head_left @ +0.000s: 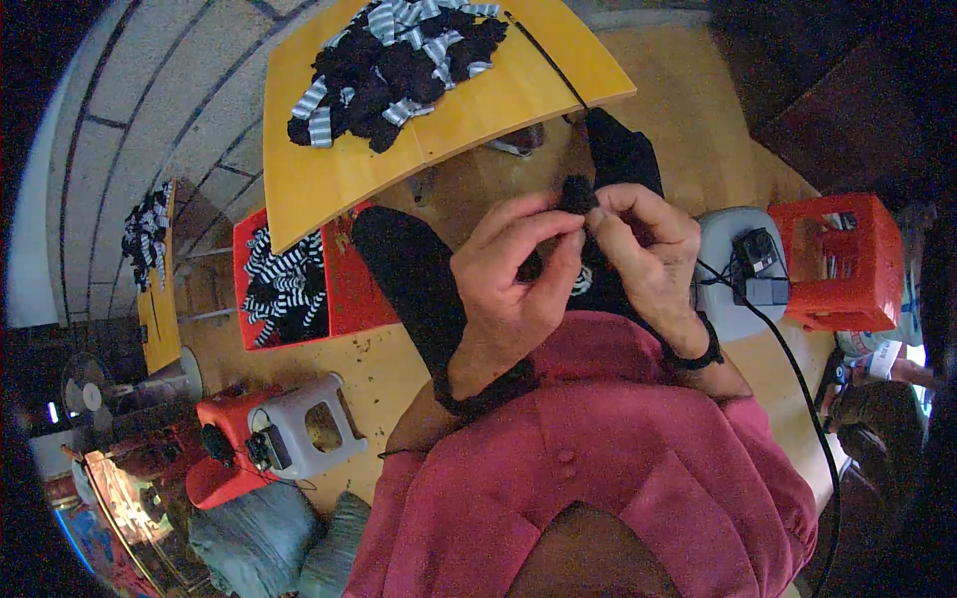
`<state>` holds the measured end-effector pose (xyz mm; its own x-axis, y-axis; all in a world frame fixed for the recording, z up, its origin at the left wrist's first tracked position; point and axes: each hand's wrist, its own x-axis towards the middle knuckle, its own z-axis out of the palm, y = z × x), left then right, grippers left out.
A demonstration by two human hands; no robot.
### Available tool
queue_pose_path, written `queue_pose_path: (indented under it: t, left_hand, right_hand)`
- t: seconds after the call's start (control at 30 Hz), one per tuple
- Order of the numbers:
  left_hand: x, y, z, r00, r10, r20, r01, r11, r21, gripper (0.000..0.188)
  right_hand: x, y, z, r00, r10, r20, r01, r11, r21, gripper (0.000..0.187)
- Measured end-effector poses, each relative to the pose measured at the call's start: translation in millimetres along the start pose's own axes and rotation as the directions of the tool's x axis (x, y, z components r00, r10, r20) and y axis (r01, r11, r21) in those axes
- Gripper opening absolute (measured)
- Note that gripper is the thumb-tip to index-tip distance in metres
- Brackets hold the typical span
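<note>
Above my lap, my left hand (518, 274) and my right hand (648, 244) meet fingertip to fingertip. Both pinch a small piece of black fabric (578, 191), whose dark end sticks up between the fingers. What kind of item it is cannot be made out. Under the hands a bit of black-and-white striped cloth (581, 282) shows at my lap, partly hidden. Ahead on the yellow wooden table (349, 194) lies a heap of black fabric pieces (379, 95) with grey-and-white striped bands among them.
A red crate (334, 284) of black-and-white striped cloth stands left of my legs. Grey (324, 429) and red stools stand lower left. At right, a grey stool (738, 234) holds a black device with a cable, beside a red stool (847, 259). A fan (90, 389) is far left.
</note>
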<state>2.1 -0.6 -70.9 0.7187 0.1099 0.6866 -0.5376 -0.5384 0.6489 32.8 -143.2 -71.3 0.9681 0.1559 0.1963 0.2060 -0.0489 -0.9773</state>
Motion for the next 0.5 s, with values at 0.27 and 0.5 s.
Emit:
queue_pose_path:
  t: [0.27, 0.5]
  left_hand:
    - [11.5, 5.7, -1.4, 0.893, -0.439, 0.102, 0.451, 0.872, -0.189, 0.022]
    - [16.8, -11.7, -4.7, 0.783, -0.557, 0.278, 0.6, 0.557, -0.573, 0.023]
  right_hand:
    - [-0.1, 5.1, 1.5, 0.992, -0.128, -0.004, 0.126, 0.986, -0.11, 0.007]
    - [8.5, 14.1, -7.6, 0.992, 0.068, 0.107, -0.08, 0.99, 0.116, 0.01]
